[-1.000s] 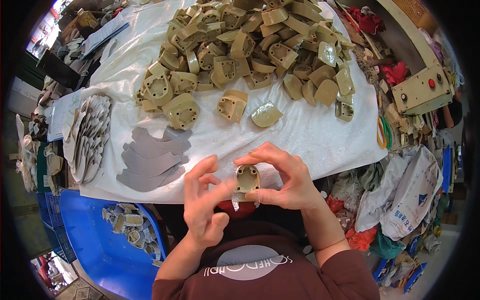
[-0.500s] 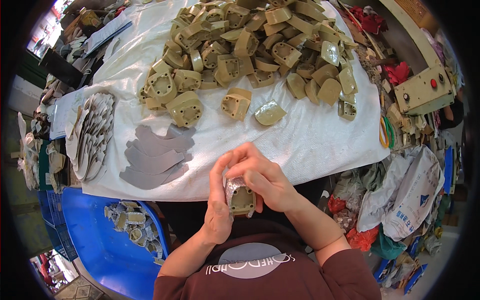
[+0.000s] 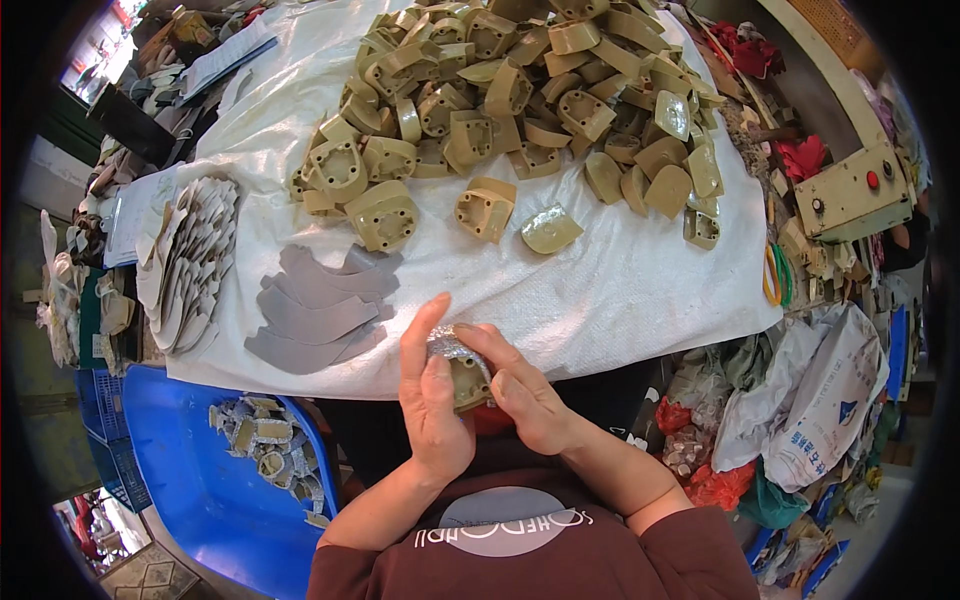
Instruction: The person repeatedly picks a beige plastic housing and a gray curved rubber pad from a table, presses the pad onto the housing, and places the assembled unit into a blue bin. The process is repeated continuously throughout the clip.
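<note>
Between my two hands is a khaki plastic shoe heel (image 3: 468,384), its hollow, holed face showing and a silvery glitter strip (image 3: 452,346) wrapped along its rounded side. My left hand (image 3: 432,405) presses against the heel's left side, its index finger pointing up. My right hand (image 3: 522,392) curves around the right side, fingers lying over the strip at the top. Part of the heel is hidden by the fingers. On the white sheet (image 3: 560,330) ahead lie overlapping grey curved strips (image 3: 318,312), left of my hands. Two loose heels lie nearest, one of them a khaki heel (image 3: 486,209).
A big pile of khaki heels (image 3: 480,100) covers the table's far side. At left stands a stack of pale curved pieces (image 3: 190,265). A blue tub (image 3: 210,500) holds silver-wrapped heels (image 3: 270,440). Plastic bags (image 3: 820,400) and a control box (image 3: 855,192) are at right.
The heel has tilted and moved slightly up and left. My right fingers have come down over the strip along its top, and my left index finger has straightened.
</note>
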`<state>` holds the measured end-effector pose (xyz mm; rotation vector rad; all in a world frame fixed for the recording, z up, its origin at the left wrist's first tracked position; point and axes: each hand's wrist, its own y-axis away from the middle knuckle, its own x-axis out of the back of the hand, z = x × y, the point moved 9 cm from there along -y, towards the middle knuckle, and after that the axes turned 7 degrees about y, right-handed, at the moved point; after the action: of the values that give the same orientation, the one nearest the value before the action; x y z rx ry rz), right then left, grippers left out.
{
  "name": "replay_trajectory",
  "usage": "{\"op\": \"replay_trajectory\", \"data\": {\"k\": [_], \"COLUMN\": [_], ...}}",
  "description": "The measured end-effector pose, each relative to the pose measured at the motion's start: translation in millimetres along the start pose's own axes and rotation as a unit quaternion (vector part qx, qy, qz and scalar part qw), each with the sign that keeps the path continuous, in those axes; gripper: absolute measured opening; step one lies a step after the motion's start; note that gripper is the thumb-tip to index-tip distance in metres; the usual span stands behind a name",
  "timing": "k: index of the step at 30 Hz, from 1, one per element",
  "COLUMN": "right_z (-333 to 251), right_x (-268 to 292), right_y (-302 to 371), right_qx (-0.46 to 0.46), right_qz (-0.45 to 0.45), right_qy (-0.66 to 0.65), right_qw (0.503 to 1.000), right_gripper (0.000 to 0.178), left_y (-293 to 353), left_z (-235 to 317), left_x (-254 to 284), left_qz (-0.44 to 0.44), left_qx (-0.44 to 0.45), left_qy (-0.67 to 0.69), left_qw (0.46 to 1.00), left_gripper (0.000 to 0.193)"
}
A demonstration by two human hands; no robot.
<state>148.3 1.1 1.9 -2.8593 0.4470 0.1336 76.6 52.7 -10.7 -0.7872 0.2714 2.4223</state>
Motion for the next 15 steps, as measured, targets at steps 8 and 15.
{"op": "replay_trajectory", "data": {"k": [8,15], "right_z": [-5.5,-30.6], "right_x": [4.1,27.6], "right_y": [-5.3,-18.2], "right_qx": [0.020,0.061], "right_qz": [0.013,0.040], "right_qy": [0.126,0.347], "right_qw": [0.992,0.935], "right_gripper": [0.042,0.056], "left_y": [4.1,-9.8], "left_z": [-12.6,7.0], "left_x": [7.5,-3.7], "left_qz": [0.012,-0.044], "left_qx": [0.022,0.003], "left_qy": [-0.039,-0.150], "left_qw": [0.999,0.988], "left_gripper": [0.065,0.086]}}
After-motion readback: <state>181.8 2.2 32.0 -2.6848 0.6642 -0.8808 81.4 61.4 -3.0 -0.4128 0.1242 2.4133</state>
